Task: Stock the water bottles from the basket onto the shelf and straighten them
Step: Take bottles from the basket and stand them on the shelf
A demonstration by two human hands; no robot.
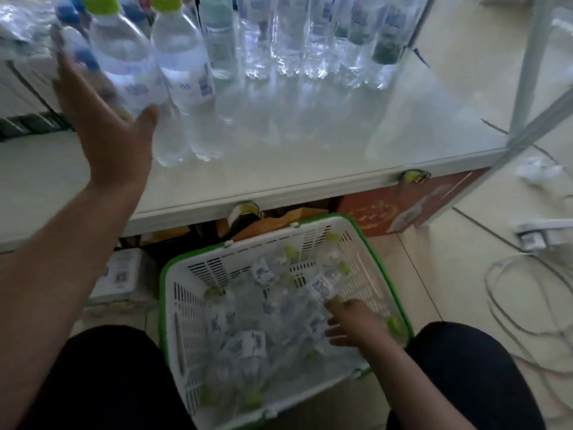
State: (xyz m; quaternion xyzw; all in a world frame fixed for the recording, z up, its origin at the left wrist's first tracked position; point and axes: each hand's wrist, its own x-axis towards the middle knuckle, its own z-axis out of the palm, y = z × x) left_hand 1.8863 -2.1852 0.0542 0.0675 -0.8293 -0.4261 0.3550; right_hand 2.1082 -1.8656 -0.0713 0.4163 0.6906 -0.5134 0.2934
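Note:
A white basket with a green rim [198,259] sits on the floor between my knees, holding several clear water bottles with green caps [245,342]. My right hand [353,324] reaches down into it, fingers curled onto a bottle at the right side [325,285]. On the white shelf [310,144] stand two green-capped bottles [183,82] at the left front. My left hand [105,119] is spread with straight fingers beside the nearer one, its thumb close to that bottle. More bottles [288,35] line the back of the shelf.
A metal shelf post [530,60] rises at the right. Brown cartons [403,206] sit under the shelf. White cables [533,293] and a power strip [542,234] lie on the tiled floor at the right. A small white box [119,274] rests left of the basket.

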